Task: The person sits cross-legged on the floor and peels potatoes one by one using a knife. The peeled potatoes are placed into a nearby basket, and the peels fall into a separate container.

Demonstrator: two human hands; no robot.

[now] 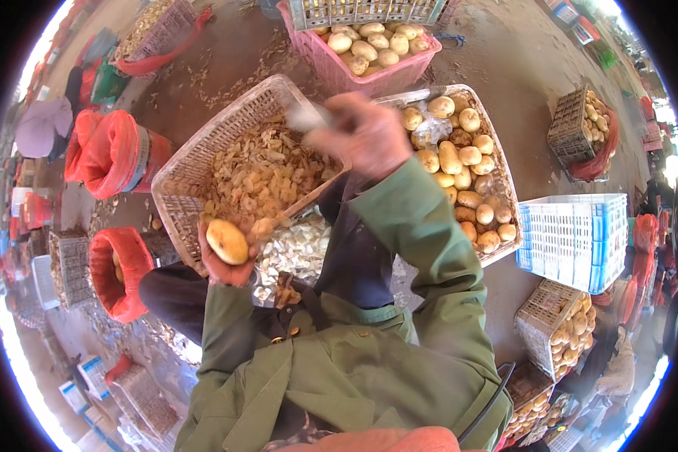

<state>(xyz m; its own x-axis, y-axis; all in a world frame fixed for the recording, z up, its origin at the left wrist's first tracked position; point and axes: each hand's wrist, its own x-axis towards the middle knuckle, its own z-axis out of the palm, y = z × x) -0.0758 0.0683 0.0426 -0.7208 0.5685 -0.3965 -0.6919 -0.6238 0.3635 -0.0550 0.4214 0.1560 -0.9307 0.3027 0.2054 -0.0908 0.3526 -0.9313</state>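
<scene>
On the palm of my left hand (pixel 229 263) lies a yellow potato (pixel 227 242), at the near left edge of a plastic crate (pixel 189 164) heaped with peelings and slices (pixel 265 169). Raised over that crate's right side, my right hand (pixel 367 133) is blurred by motion; its fingers are closed around a blurred tool with a pale, broad blade (pixel 308 117), whose kind I cannot tell. Right of it stands a second crate (pixel 500 164) of potatoes, some yellow and some brown, with a crumpled clear plastic bag (pixel 431 129) among them.
White pieces (pixel 296 248) lie between my legs, under the peelings crate. Ahead is a pink crate (pixel 367 83) of potatoes in liquid. Red sacks (pixel 110 155) and an open red bag (pixel 121 274) stand at left. Stacked white and blue crates (pixel 570 240) stand at right.
</scene>
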